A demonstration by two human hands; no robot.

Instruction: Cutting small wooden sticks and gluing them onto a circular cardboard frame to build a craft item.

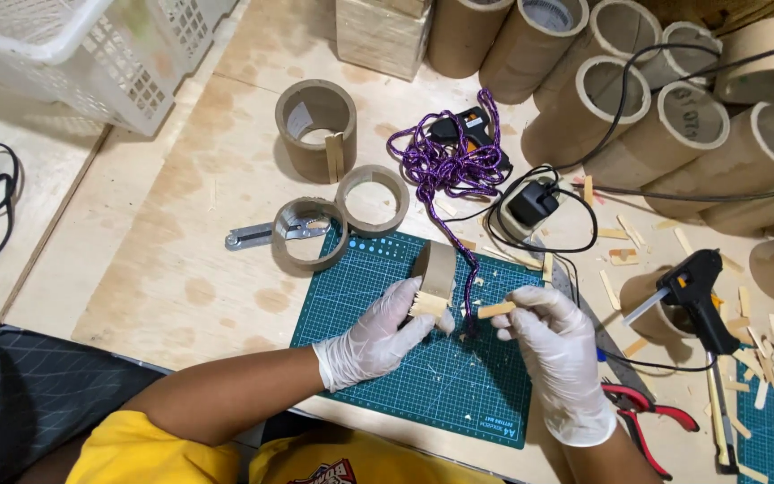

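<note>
Your left hand (374,342), gloved in white, has its grip closed on a short cardboard ring (435,272) standing on edge on the green cutting mat (378,296); your fingertips press a row of small wooden sticks (428,306) against the ring's lower side. Your right hand (559,354), also gloved, pinches a single short wooden stick (496,310) between thumb and forefinger, held level just beside the ring, a small gap apart from the left fingertips.

A purple cord (448,168) lies heaped beyond the ring and trails down between your two grips to the mat. Beyond your left grip, two low cardboard rings (340,215) touch each other at the mat's far corner, one lying over a metal tool (253,236), and a taller ring (316,127) stands further off with sticks on its side. To the outside of your right grip a black glue gun (693,296) rests on the desk (181,269) among scattered stick offcuts (768,358), with red-handled pliers (647,408) nearer to you. A second glue gun (468,125) and a black plug adapter (532,203) sit past the cord, and tall cardboard tubes (674,116) crowd the far edge. A white plastic basket (91,54) stands far beyond your left grip.
</note>
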